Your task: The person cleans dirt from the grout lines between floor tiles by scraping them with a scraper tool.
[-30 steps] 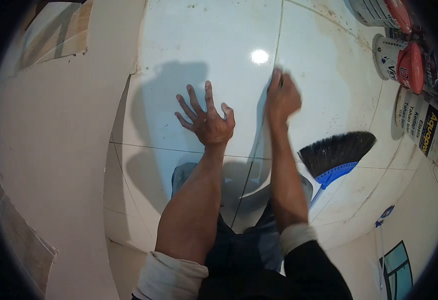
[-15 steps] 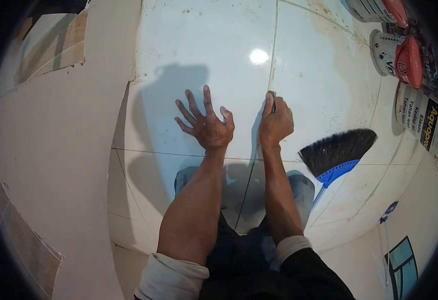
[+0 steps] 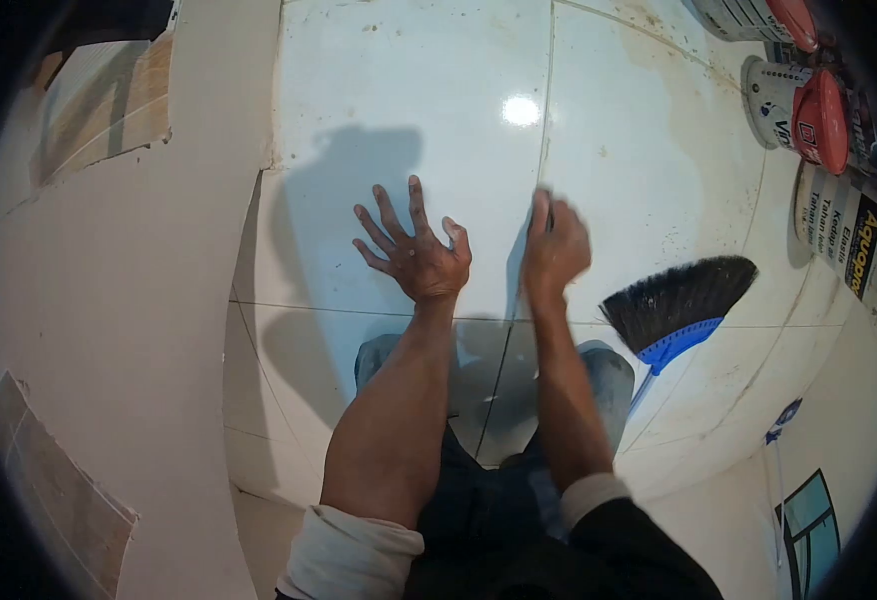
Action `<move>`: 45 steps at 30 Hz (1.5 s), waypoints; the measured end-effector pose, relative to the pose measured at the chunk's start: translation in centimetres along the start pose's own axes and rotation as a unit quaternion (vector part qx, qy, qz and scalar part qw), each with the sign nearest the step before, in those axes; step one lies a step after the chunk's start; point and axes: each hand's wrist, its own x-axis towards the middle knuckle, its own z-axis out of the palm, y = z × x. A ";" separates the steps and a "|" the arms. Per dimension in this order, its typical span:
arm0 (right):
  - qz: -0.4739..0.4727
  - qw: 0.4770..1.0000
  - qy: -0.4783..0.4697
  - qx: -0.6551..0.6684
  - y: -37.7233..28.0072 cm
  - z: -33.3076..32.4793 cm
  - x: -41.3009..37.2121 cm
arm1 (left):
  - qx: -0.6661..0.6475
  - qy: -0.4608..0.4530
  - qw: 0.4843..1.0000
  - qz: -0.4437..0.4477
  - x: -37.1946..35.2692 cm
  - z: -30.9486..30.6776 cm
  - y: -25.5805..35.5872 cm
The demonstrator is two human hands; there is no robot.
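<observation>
Around the left hand I see white floor, specked brown and crossed by dark lines. The object in the right hand looks dark. Right of that hand, a broom has black bristles and a blue head; farther right, a bucket is white-and-red, a tub white with yellow-on-black lettering.

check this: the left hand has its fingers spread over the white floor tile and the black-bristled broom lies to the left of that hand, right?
Not quite: the black-bristled broom lies to the right of the left hand, as the head view shows. Its fingers are indeed spread over the white floor tile.
</observation>
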 end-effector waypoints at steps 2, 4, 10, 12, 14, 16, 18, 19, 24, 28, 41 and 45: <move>0.023 0.999 -0.015 0.020 0.0 -0.4 -1.0 | -0.003 0.003 1.000 0.000 -0.1 0.2 0.1; 0.046 0.999 -0.003 -0.028 -1.2 1.2 2.6 | -0.006 -0.001 1.000 -0.001 -0.1 0.1 0.1; 0.087 0.995 -0.047 -0.006 -2.4 0.1 4.5 | -0.011 -0.009 1.000 -0.010 0.0 0.0 -0.1; 0.108 0.991 -0.057 0.051 -1.2 -0.2 2.1 | -0.012 -0.013 1.000 -0.016 0.3 0.0 0.3; 0.125 0.990 -0.069 0.005 -3.2 -0.6 5.6 | -0.018 -0.011 1.000 -0.012 0.0 0.0 0.0; 0.120 0.991 -0.045 -0.034 -4.4 0.2 8.8 | -0.013 -0.010 1.000 -0.009 -0.3 0.3 -0.4; 0.133 0.988 -0.075 -0.013 -3.5 -0.2 7.3 | -0.017 -0.006 1.000 -0.005 -0.1 0.3 -0.4; 0.145 0.984 -0.101 0.006 -2.8 -0.6 6.2 | -0.020 -0.004 1.000 -0.004 0.0 0.3 -0.3; 0.201 0.970 -0.133 -0.020 -3.7 -1.8 8.8 | -0.024 -0.016 1.000 -0.008 0.0 0.2 -0.3; 0.158 0.985 -0.058 -0.026 -1.9 -0.3 6.2 | -0.021 -0.003 1.000 -0.005 0.3 0.2 -0.1; 0.077 0.996 -0.034 -0.043 0.2 -1.2 -1.6 | -0.009 -0.019 1.000 -0.014 0.0 0.1 0.0; 0.037 0.999 0.012 -0.024 -1.4 0.5 2.0 | -0.011 -0.007 1.000 -0.009 0.2 0.3 -0.2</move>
